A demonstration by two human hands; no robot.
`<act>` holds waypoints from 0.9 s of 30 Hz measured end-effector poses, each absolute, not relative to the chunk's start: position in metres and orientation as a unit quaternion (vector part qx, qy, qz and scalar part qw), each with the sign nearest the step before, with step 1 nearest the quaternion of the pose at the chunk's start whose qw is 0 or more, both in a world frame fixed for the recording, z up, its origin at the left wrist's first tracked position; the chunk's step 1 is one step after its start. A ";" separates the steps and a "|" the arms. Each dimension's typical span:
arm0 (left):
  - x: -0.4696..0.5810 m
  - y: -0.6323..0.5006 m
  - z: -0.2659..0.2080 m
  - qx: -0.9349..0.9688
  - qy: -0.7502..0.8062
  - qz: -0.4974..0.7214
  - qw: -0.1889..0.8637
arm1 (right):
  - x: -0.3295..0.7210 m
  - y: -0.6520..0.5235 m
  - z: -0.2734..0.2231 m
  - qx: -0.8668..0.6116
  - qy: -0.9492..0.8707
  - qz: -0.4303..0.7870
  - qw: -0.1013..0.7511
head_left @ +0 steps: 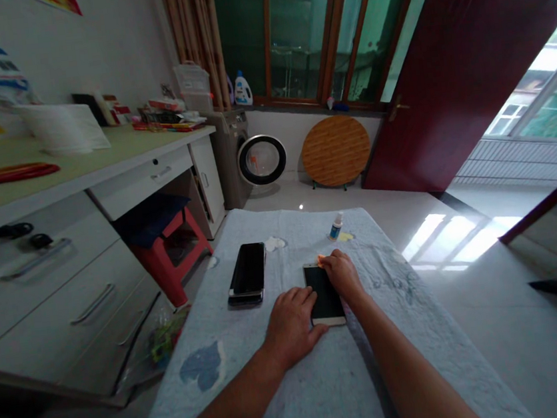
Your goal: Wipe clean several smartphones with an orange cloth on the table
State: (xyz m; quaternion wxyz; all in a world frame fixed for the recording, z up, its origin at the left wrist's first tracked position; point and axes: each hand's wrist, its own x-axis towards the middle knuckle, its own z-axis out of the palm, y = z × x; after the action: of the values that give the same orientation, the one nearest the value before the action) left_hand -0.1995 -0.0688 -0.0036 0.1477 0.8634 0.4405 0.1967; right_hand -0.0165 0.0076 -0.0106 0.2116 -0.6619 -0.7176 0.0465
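"How far along?"
"Underway, seemingly. No hand touches the black phone [248, 268]. The left hand [291, 321], loosely spread, rests against the white phone [326, 299] on the table [397, 276]; an orange cloth [320, 260] at its top edge is pinched by the right hand [345, 275]."
"What's left?"
"Impossible to tell."

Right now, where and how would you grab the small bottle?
I'd pinch the bottle around its labelled body, below the white top, coming from the right. It's slim and appears upright; the phone and right hand lie on its near side.
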 end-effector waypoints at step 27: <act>-0.204 -0.064 -0.023 0.850 0.457 0.220 0.142 | -0.001 -0.075 0.030 -0.495 -0.817 0.259 0.141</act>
State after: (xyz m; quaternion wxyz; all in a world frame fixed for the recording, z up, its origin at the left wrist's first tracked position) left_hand -0.2035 -0.0637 -0.0233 0.1424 0.8500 0.4568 0.2203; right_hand -0.0011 -0.0748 0.0301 0.1411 -0.4954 -0.8171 0.2591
